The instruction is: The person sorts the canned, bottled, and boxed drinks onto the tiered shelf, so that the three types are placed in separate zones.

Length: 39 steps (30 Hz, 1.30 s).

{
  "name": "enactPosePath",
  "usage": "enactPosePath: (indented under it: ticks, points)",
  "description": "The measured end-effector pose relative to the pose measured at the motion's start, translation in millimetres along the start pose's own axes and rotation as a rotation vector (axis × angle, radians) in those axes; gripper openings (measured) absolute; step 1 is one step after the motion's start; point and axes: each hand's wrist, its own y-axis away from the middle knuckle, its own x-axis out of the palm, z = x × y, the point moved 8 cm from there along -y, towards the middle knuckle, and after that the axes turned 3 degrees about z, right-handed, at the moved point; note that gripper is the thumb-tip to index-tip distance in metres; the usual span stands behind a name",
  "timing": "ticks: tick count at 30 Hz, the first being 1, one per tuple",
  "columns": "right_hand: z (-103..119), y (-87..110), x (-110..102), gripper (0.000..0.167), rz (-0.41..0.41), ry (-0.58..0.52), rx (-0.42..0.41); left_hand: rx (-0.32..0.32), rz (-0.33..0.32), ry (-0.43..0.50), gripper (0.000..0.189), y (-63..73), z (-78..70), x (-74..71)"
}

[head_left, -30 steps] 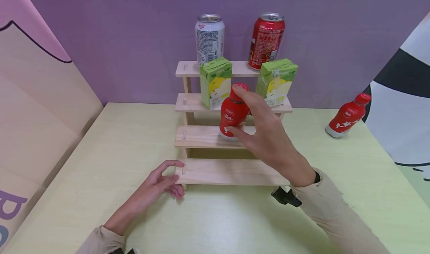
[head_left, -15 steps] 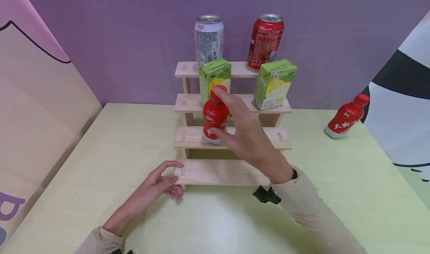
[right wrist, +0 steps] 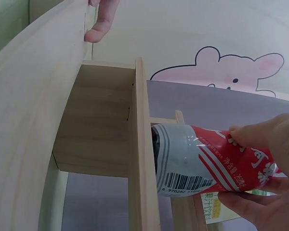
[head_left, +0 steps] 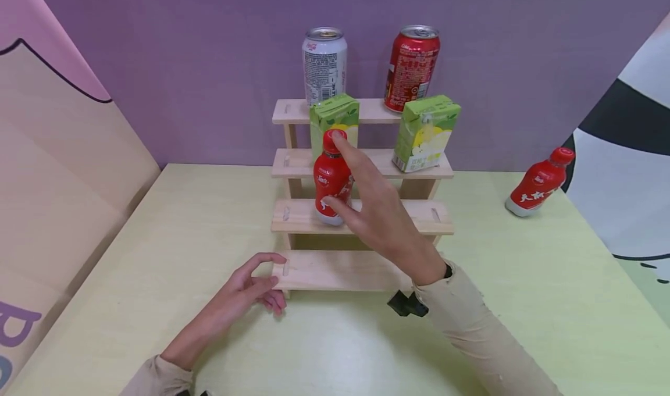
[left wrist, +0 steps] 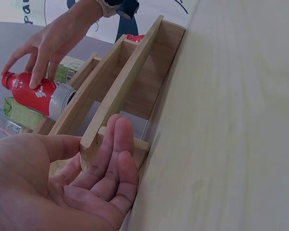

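My right hand (head_left: 384, 218) holds a red drink bottle (head_left: 327, 178), thumb low on its side and a finger up by the cap. The bottle stands upright at the left part of the second-lowest step of a wooden tiered rack (head_left: 335, 271). In the right wrist view the white base of the bottle (right wrist: 188, 156) is at the step's board; whether it fully rests there I cannot tell. My left hand (head_left: 243, 291) pinches the left end of the lowest step. Up close in the left wrist view, thumb and fingers of the left hand (left wrist: 82, 187) are around that board end.
Behind the bottle, one step higher, stand a green juice carton (head_left: 335, 111) and, to the right, another juice carton (head_left: 426, 134). A white can (head_left: 324, 67) and a red can (head_left: 412, 67) occupy the top step. A second red bottle (head_left: 539, 184) is at the table's right.
My right hand has moved left along the second-lowest step with the bottle, most of it in the first half second. My left hand keeps its place on the rack.
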Motion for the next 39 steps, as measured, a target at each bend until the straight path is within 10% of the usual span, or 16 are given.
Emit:
enactPosePath:
  ticks: [27, 39]
  points:
    - [-3.3, 6.1, 2.8, 0.095, -0.002, 0.042, 0.019, -0.031, -0.011, -0.021, 0.039, 0.0, 1.7, -1.1]
    - [-11.6, 31.1, -28.7, 0.087, -0.008, 0.151, 0.019, -0.029, -0.019, -0.022, 0.038, -0.3, 1.7, -0.3]
